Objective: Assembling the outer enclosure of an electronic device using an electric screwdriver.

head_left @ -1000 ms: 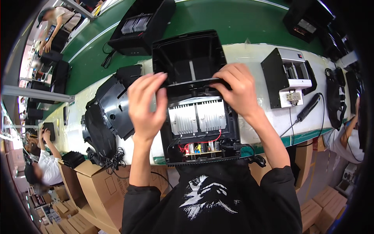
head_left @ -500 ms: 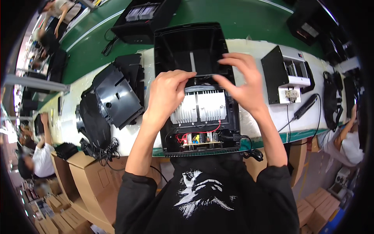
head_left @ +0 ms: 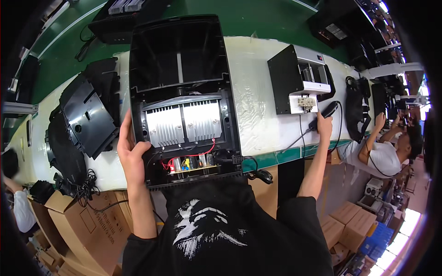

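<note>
Seemingly steadying it, the left hand (head_left: 131, 154) lies against the left wall of the open black appliance housing (head_left: 182, 99) in the head view, thumb hooked onto the rim and fingers spread along the outside, their tips hidden behind the wall; the housing rests on the white worktop (head_left: 258, 92) straight ahead, showing 2 ribbed metal heat sinks (head_left: 184, 122) and a tangle of red, blue and yellow wiring (head_left: 186, 162) too small to trace. Off to the right, the right hand (head_left: 324, 122) is clenched around a black corded power screwdriver (head_left: 326, 112) below a boxy black-and-white machine (head_left: 299, 78), its tip hidden by the fist.
</note>
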`<state>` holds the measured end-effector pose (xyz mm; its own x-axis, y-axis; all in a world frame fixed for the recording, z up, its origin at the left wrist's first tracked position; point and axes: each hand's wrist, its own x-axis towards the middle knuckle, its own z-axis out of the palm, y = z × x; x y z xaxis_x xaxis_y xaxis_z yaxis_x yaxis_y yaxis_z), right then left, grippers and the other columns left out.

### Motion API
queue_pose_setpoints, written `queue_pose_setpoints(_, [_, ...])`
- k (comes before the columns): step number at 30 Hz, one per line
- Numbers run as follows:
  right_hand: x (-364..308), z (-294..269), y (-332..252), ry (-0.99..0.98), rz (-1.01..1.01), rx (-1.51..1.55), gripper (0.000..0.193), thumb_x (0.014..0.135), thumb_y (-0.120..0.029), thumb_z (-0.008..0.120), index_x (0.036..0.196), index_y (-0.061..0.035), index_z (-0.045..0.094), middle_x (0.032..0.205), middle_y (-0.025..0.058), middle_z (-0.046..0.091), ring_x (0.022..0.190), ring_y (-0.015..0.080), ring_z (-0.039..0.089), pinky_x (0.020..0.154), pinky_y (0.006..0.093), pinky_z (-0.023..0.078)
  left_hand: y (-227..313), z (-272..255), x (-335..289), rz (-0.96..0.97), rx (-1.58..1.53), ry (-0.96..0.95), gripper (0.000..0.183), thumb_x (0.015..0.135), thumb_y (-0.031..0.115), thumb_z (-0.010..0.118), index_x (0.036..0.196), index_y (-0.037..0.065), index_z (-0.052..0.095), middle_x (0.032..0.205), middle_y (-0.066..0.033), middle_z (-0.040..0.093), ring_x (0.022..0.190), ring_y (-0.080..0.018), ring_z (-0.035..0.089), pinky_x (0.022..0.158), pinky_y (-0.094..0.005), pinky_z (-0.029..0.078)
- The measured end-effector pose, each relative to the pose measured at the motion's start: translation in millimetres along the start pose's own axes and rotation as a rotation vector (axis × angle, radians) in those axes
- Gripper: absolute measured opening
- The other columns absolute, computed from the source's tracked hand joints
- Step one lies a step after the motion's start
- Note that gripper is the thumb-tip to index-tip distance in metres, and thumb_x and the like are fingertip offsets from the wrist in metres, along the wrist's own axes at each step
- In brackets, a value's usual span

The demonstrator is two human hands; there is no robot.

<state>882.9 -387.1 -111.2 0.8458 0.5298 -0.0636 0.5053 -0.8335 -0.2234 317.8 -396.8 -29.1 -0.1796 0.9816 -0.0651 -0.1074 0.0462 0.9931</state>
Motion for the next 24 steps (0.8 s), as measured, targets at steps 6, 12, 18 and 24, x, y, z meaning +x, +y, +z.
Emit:
queue_pose_setpoints(6, [12.4,1.5,31.7,0.030,-0.144,0.441,0.056,0.073,-0.044,0.068,0.100,0.0046,0.057,0.096,0.0210,0.063,0.089,0.0310,0.062,0.082,0.0367,0.048,7.8,5.8,-4.2,-0.067,0.044,-0.040,0.084,0.057,-0.007,0.040,0.141,-0.001,0.034,0.135,-0.0106,0.046,0.110,-0.0141,0.050,0.086,-0.0178,0.039])
queue_pose_setpoints(12, [-89.9,-118.4,-15.2,-0.218,-0.810,1.809,0.045,0.072,-0.014,0.058,0.114,-0.0016,0.049,0.087,0.0120,0.057,0.082,0.0189,0.057,0.069,0.0256,0.045,18.1,28.2,-25.0,-0.156,0.110,0.037,0.088,0.058,-0.010,0.035,0.144,0.004,0.031,0.136,-0.0056,0.046,0.089,-0.0055,0.051,0.059,-0.0136,0.034])
queue_pose_setpoints(18, [-108.6,-199.4,-38.5,-0.055,-1.095,1.697,0.033,0.090,-0.034,0.054,0.098,-0.0026,0.058,0.081,0.0100,0.059,0.072,0.0133,0.055,0.071,0.0221,0.045,10.3,52.8,-26.9,-0.150,0.062,0.022,0.087,0.057,-0.009,0.035,0.144,0.003,0.031,0.140,-0.0095,0.043,0.102,-0.0102,0.053,0.060,-0.0138,0.037])
queue_pose_setpoints(24, [-109.6,-182.1,-69.8,0.389,-1.075,1.511,0.084,0.084,-0.076,0.020,0.073,-0.0015,0.059,0.055,0.0111,0.051,0.050,0.0209,0.048,0.089,0.0532,0.042,1.3,53.8,-24.5,-0.013,0.093,-0.010,0.085,0.056,-0.006,0.037,0.141,-0.003,0.032,0.140,-0.0152,0.041,0.114,-0.0158,0.050,0.076,-0.0153,0.042])
